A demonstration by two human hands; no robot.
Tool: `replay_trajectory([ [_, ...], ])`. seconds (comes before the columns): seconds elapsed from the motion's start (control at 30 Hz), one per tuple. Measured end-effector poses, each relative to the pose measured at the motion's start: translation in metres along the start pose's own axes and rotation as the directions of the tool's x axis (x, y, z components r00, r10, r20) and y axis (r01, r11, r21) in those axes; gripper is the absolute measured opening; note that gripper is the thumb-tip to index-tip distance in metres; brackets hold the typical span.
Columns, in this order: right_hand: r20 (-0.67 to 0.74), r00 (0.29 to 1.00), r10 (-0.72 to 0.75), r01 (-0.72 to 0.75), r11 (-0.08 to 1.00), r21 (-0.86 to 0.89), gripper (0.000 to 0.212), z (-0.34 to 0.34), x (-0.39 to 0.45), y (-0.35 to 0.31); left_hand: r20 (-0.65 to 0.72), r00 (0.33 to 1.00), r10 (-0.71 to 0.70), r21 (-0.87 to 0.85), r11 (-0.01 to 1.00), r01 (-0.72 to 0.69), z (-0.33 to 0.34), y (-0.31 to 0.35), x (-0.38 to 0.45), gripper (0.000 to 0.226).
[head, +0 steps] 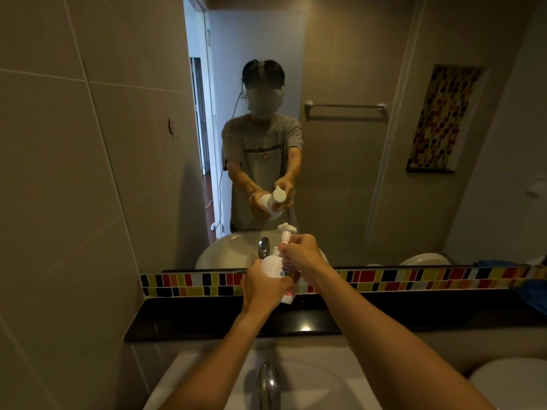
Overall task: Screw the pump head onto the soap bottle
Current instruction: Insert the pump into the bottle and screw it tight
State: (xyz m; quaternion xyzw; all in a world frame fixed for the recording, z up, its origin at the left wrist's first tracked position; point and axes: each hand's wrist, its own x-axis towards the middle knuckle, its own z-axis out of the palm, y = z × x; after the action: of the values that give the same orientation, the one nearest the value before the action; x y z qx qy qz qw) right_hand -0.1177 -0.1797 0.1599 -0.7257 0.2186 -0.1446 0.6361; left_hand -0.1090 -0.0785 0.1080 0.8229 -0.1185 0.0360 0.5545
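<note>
Both arms stretched out over the sink [310,380], up in front of the mirror [340,173]. Left hand [263,287] wrapped around the white soap bottle [273,266], holding it tilted above the black counter ledge [207,318]. Right hand [302,253] pinching the pump head [286,232] just over the bottle's neck, nozzle end pointing up. Can't tell if the threads are touching yet. Faucet [268,383] straight below.

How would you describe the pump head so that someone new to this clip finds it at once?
Start at the big wall mirror above the strip of coloured tiles. Just in front of its lower edge, two hands hold a white soap bottle. The pump head is the white nozzle piece sticking up above the right hand, the highest real object there, not its reflection.
</note>
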Motion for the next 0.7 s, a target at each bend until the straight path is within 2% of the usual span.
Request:
replay_trajectory([
  [0.1,0.036,0.999,-0.005,0.005,1.000,-0.015,0.011,-0.001,0.001,0.001,-0.001,1.000,0.004,-0.026,1.000,-0.004,0.001,-0.002,-0.002,0.060],
  [0.2,0.100,0.995,0.002,-0.001,1.000,-0.005,0.022,-0.009,0.000,-0.003,0.062,0.998,-0.019,-0.140,0.990,0.028,-0.004,-0.003,0.001,0.054],
  [0.3,0.220,0.973,0.070,-0.123,0.964,0.235,0.027,-0.020,0.002,-0.009,0.169,0.981,-0.098,-0.322,0.935,0.149,-0.011,0.002,0.004,0.045],
  [0.37,0.250,0.964,0.092,-0.194,0.885,0.422,0.029,-0.024,0.006,-0.016,0.275,0.955,-0.112,-0.441,0.868,0.228,-0.019,0.006,0.007,0.031],
  [0.4,0.252,0.963,0.093,-0.203,0.866,0.456,0.032,-0.025,0.009,-0.020,0.325,0.941,-0.095,-0.468,0.849,0.247,-0.022,0.007,0.007,0.028],
  [0.5,0.313,0.947,0.069,-0.197,0.897,0.397,0.052,-0.024,0.012,-0.030,0.407,0.912,-0.050,-0.475,0.841,0.259,-0.028,0.010,0.006,0.038],
  [0.6,0.353,0.934,0.064,-0.199,0.910,0.363,0.054,-0.020,0.010,-0.035,0.422,0.906,-0.036,-0.496,0.827,0.264,-0.027,0.012,0.003,0.057],
  [0.7,0.375,0.924,0.071,-0.225,0.895,0.384,0.054,-0.018,0.009,-0.037,0.452,0.892,-0.021,-0.520,0.806,0.282,-0.030,0.011,0.003,0.058],
])
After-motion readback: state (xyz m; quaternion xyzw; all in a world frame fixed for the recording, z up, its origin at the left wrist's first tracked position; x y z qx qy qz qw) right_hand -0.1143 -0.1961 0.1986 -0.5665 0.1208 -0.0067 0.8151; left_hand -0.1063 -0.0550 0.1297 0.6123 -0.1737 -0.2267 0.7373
